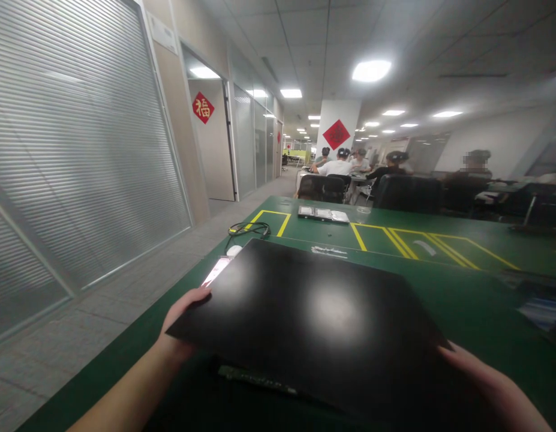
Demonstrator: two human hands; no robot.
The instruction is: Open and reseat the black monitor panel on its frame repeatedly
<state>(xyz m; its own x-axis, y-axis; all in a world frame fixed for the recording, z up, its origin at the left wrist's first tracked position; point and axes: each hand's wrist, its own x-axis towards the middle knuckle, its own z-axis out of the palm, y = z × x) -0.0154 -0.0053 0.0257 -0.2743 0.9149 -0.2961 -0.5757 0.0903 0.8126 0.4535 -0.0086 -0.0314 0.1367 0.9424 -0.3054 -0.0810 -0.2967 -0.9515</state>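
Note:
A large, flat, black screen panel (278, 300) is held up over the green table, its dark face reflecting ceiling light. Along its near edge, a thin green circuit board strip (255, 379) shows underneath. My left hand (181, 321) grips the left edge, thumb on top and fingers under the panel. At the right edge, my right hand (473, 366) closes on the panel with its thumb near the corner; its other fingers are hidden below. Just past the left side lie a white-and-pink item (216, 271) and a small white rounded object (234, 251), both partly covered.
The green table (462, 300) bears yellow tape outlines (363, 237). On it are a black cable (253, 228), a tray of silvery parts (322, 214) and blurred plastic packets (545, 312) at right. Several people sit beyond, near black chairs (408, 193). A glass partition (89, 138) stands left.

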